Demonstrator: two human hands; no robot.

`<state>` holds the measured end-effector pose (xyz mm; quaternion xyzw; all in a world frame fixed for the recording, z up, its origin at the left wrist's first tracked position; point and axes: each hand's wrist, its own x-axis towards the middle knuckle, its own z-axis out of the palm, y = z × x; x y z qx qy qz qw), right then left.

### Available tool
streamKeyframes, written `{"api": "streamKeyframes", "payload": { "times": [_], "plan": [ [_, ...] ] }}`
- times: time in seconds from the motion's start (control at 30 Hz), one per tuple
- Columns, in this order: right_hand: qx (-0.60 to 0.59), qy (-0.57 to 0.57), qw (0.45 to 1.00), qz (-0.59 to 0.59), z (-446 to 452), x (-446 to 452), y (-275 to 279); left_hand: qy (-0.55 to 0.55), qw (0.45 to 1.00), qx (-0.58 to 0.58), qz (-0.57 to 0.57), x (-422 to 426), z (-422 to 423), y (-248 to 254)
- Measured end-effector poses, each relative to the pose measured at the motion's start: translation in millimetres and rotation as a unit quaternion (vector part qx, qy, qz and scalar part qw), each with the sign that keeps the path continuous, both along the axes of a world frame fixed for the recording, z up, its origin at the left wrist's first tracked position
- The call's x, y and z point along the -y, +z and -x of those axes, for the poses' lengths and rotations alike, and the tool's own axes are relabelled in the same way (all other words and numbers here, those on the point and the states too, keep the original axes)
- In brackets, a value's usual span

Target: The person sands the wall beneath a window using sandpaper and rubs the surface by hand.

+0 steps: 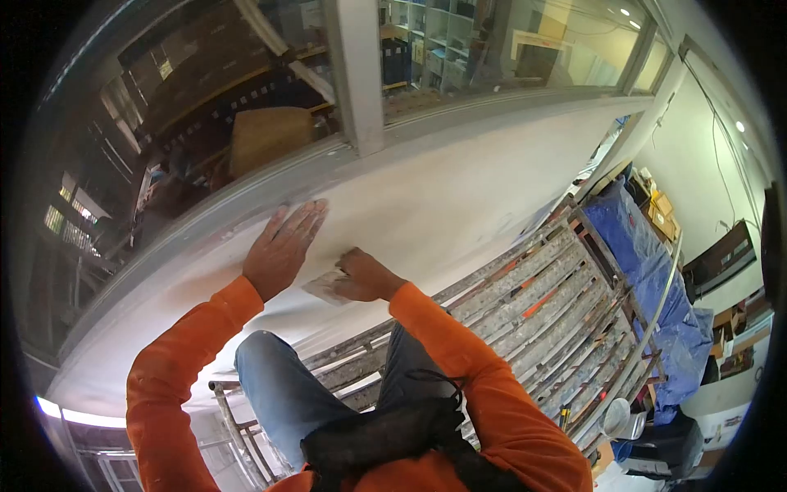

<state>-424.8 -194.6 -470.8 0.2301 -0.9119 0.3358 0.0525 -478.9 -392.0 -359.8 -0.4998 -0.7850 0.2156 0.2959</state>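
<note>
My left hand [287,246] lies flat against the white wall [443,180], just below the grey window ledge, its dusty fingers stretched out and holding nothing. Lower and to the right, my right hand [365,275] is closed on a pale flat sheet [325,287] that looks like sandpaper. The sheet is held close to the wall surface; whether it touches is hard to tell. Part of it is hidden by my fingers.
Slatted, paint-spattered scaffold planks [533,287] run beneath me to the right. Window glass [508,49] stands above the wall, divided by a grey post [358,74]. Beyond the planks are blue sheeting [664,328], cardboard boxes [660,215] and a white container [616,416].
</note>
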Motion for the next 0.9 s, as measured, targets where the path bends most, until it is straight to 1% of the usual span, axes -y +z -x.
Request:
{"api": "streamKeyframes", "payload": {
  "times": [0.03,0.07,0.1,0.13,0.17,0.2,0.27,0.3,0.33,0.37,0.43,0.47,0.5,0.53,0.6,0.63,0.7,0.73,0.77,0.8,0.83,0.87,0.9],
  "plan": [
    [-0.003,-0.004,1.0,0.002,-8,-17,-8,-0.004,1.0,-0.003,0.002,-13,0,2],
    [0.043,-0.058,0.992,0.105,-19,-38,-21,-0.011,0.999,0.035,-0.01,-27,1,4],
    [0.09,-0.112,0.967,0.208,-32,-58,-39,-0.018,0.997,0.075,-0.021,-39,1,5],
    [0.111,-0.154,0.926,0.325,-43,-77,-62,-0.025,0.997,0.077,-0.019,-51,1,5],
    [0.13,-0.193,0.869,0.437,-56,-95,-81,-0.043,0.997,0.064,-0.021,-65,1,5],
    [0.097,-0.241,0.812,0.523,-75,-106,-73,-0.06,0.997,0.05,-0.025,-78,2,5],
    [0.067,-0.288,0.742,0.602,-98,-130,-88,-0.059,0.997,0.054,-0.013,-107,-1,6],
    [0.013,-0.362,0.692,0.624,-96,-145,-125,-0.055,0.997,0.052,-0.002,-121,0,6],
    [-0.042,-0.432,0.636,0.638,-94,-158,-148,-0.055,0.997,0.052,0.0,-135,1,6],
    [-0.04,-0.432,0.635,0.639,-94,-166,-147,-0.058,0.997,0.052,-0.002,-149,1,5],
    [-0.063,-0.539,0.649,0.532,-94,-176,-134,-0.051,0.997,0.055,0.005,-171,-2,3],
    [-0.054,-0.533,0.651,0.537,-93,-177,-115,-0.043,0.996,0.074,-0.001,-180,-3,1],
    [-0.064,-0.55,0.656,0.513,-92,-177,-87,-0.032,0.995,0.092,-0.008,-181,-2,0],
    [-0.074,-0.564,0.661,0.49,-84,-180,-73,-0.017,0.996,0.088,-0.004,-176,-1,-2],
    [-0.18,-0.521,0.674,0.492,-63,-197,-75,-0.03,0.998,0.062,0.001,-166,0,-8],
    [-0.204,-0.56,0.687,0.415,-55,-206,-71,-0.02,0.999,0.045,0.005,-156,2,-15],
    [-0.181,-0.544,0.757,0.314,-54,-220,-27,-0.006,0.999,0.035,0.022,-134,3,-22],
    [-0.179,-0.538,0.762,0.313,-50,-229,-14,-0.002,0.999,0.026,0.036,-124,4,-23],
    [-0.211,-0.545,0.753,0.302,-42,-238,-2,0.006,0.999,0.028,0.032,-114,3,-27],
    [-0.243,-0.551,0.744,0.29,-33,-241,10,0.011,0.999,0.045,0.021,-104,1,-32],
    [-0.241,-0.544,0.751,0.287,-26,-240,22,0.018,0.998,0.063,0.01,-92,-1,-37],
    [-0.261,-0.527,0.755,0.289,-19,-236,33,0.028,0.997,0.069,0.005,-80,-2,-40],
    [-0.282,-0.511,0.758,0.292,-12,-232,39,0.033,0.994,0.104,-0.01,-68,-3,-41]
  ]
}}
